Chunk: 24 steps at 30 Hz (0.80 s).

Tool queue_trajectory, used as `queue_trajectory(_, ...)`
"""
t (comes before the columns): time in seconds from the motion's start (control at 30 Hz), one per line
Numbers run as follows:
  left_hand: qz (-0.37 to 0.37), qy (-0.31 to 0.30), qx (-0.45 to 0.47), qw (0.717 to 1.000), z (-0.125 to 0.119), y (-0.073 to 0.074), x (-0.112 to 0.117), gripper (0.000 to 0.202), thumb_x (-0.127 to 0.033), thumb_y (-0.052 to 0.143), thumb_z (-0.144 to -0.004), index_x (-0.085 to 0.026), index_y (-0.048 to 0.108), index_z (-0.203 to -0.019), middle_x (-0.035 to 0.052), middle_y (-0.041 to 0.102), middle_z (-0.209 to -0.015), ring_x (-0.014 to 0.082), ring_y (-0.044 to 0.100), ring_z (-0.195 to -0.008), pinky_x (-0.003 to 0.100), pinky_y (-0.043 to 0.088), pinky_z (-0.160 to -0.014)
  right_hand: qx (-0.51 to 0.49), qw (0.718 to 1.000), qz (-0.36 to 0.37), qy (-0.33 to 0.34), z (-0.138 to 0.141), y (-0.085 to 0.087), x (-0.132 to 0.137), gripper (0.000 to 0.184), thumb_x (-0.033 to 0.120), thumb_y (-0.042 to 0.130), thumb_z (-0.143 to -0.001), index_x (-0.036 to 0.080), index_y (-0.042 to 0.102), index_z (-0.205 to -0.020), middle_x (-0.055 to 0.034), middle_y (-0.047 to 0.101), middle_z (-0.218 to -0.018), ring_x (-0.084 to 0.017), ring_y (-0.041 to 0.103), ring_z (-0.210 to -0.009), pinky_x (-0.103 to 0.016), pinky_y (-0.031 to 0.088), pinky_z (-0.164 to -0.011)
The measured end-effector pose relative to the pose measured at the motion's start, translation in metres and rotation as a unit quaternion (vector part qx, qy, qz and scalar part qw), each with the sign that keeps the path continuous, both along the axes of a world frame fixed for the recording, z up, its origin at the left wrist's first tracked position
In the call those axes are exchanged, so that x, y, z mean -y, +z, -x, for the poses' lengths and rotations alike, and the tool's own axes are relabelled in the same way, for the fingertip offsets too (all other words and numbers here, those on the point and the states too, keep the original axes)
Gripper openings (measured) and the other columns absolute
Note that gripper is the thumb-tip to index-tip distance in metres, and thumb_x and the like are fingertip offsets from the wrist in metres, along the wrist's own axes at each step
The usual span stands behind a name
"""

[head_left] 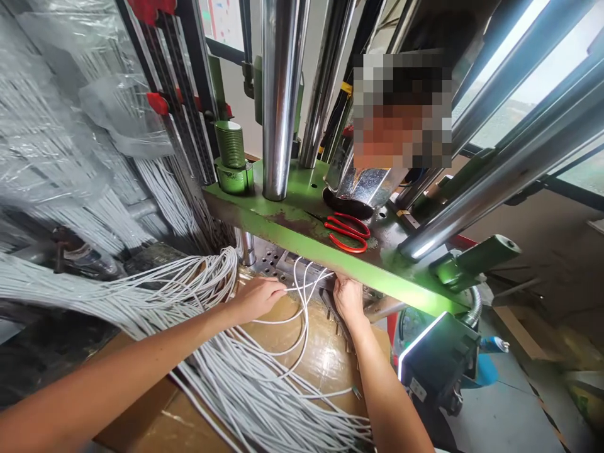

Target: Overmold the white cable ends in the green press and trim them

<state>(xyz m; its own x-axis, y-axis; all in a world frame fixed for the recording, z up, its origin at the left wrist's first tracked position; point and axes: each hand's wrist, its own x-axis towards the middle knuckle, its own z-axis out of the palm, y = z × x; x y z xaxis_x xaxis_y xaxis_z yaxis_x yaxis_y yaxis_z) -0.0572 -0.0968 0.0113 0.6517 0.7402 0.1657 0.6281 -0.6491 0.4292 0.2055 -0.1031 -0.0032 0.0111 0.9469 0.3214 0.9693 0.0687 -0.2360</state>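
My left hand [257,297] is closed in a pinch on thin white cables [302,314] just under the green machine plate [302,242]. My right hand [348,297] reaches under the same plate, fingers curled and partly hidden, touching cable ends at the mould area [283,261]. A large bundle of white cables [141,289] sweeps in from the left and spills over a brown cardboard surface [325,358].
Red-handled scissors [349,231] lie on the green plate beside chrome columns [279,94]. More cables wrapped in clear plastic [56,145] hang at the left. Another person stands behind the machine [401,113]. A small lit device [419,343] sits at the lower right.
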Motion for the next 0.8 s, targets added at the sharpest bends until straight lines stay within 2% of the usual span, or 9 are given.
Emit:
queue_trajectory(0.07, -0.027, -0.032, -0.029, 0.999, -0.013, 0.005, 0.004, 0.036, -0.026, 0.045, -0.089, -0.016, 0.066, -0.062, 0.0047, 0.065, -0.062, 0.0149, 0.057, -0.060, 0.025, 0.038, -0.060, 0.001, 1.000, 0.003, -0.003, 0.001, 0.001, 0.000, 0.034, 0.008, 0.040, -0.084, 0.014, 0.069, -0.102, -0.0133, 0.069, -0.100, -0.026, 0.060, -0.100, -0.037, 0.043, -0.093)
queue_trajectory(0.13, -0.054, -0.025, -0.050, 0.997, -0.032, 0.018, 0.001, 0.035, -0.033, 0.051, -0.086, -0.016, 0.066, -0.060, 0.0054, 0.065, -0.061, 0.0167, 0.058, -0.059, 0.027, 0.039, -0.059, 0.004, 1.000, 0.006, -0.006, 0.003, 0.004, 0.001, 0.035, 0.007, 0.040, -0.084, 0.014, 0.069, -0.103, -0.0130, 0.070, -0.101, -0.026, 0.060, -0.100, -0.037, 0.043, -0.093)
queue_trajectory(0.23, -0.092, 0.048, -0.034, 0.994, -0.062, 0.036, -0.015, 0.027, -0.041, 0.055, -0.085, -0.018, 0.070, -0.088, 0.0074, 0.070, -0.084, 0.0218, 0.063, -0.077, 0.030, 0.045, -0.067, 0.013, 1.000, 0.009, -0.009, 0.005, 0.008, 0.002, 0.035, 0.007, 0.041, -0.084, 0.016, 0.069, -0.104, -0.0120, 0.070, -0.101, -0.026, 0.060, -0.102, -0.035, 0.043, -0.093)
queue_trajectory(0.3, -0.100, 0.058, -0.038, 0.993, -0.079, 0.040, -0.030, 0.025, -0.033, 0.058, -0.084, -0.018, 0.067, -0.101, 0.0094, 0.070, -0.099, 0.0235, 0.063, -0.088, 0.031, 0.047, -0.074, 0.022, 1.000, 0.011, -0.012, 0.005, 0.011, 0.003, 0.035, 0.008, 0.042, -0.084, 0.016, 0.069, -0.104, -0.0119, 0.069, -0.101, -0.025, 0.059, -0.102, -0.035, 0.042, -0.094)
queue_trajectory(0.4, -0.097, 0.047, -0.050, 0.993, -0.093, 0.034, -0.048, 0.020, -0.017, 0.053, -0.083, -0.015, 0.068, -0.096, 0.0118, 0.069, -0.100, 0.0237, 0.063, -0.089, 0.032, 0.047, -0.078, 0.036, 0.999, 0.017, -0.018, 0.008, 0.013, 0.004, 0.033, 0.010, 0.043, -0.086, 0.016, 0.069, -0.105, -0.0123, 0.069, -0.103, -0.025, 0.059, -0.101, -0.036, 0.041, -0.094)
queue_trajectory(0.53, -0.092, 0.027, -0.063, 0.993, -0.094, 0.029, -0.054, 0.019, -0.016, 0.052, -0.081, -0.016, 0.069, -0.090, 0.0106, 0.070, -0.090, 0.0240, 0.064, -0.084, 0.033, 0.047, -0.076, 0.051, 0.998, 0.024, -0.028, 0.009, 0.012, 0.002, 0.031, 0.013, 0.043, -0.088, 0.014, 0.067, -0.108, -0.0140, 0.068, -0.105, -0.026, 0.057, -0.103, -0.036, 0.039, -0.094)
queue_trajectory(0.67, -0.088, 0.028, -0.081, 0.992, -0.077, 0.033, -0.056, 0.021, -0.020, 0.049, -0.084, -0.016, 0.069, -0.091, 0.0106, 0.070, -0.089, 0.0240, 0.064, -0.083, 0.032, 0.047, -0.075, 0.062, 0.996, 0.038, -0.051, -0.001, 0.007, 0.003, 0.036, 0.007, 0.036, -0.087, 0.012, 0.068, -0.103, -0.0134, 0.069, -0.096, -0.025, 0.060, -0.096, -0.032, 0.042, -0.086)
queue_trajectory(0.8, -0.077, 0.037, -0.103, 0.991, -0.052, 0.030, -0.062, 0.030, -0.006, 0.044, -0.078, -0.015, 0.070, -0.091, 0.0113, 0.071, -0.079, 0.0238, 0.065, -0.076, 0.033, 0.048, -0.073, 0.088, 0.994, 0.047, -0.054, -0.013, 0.008, 0.014, 0.046, 0.001, 0.037, -0.081, 0.015, 0.065, -0.115, -0.0127, 0.068, -0.105, -0.025, 0.058, -0.101, -0.032, 0.039, -0.089)
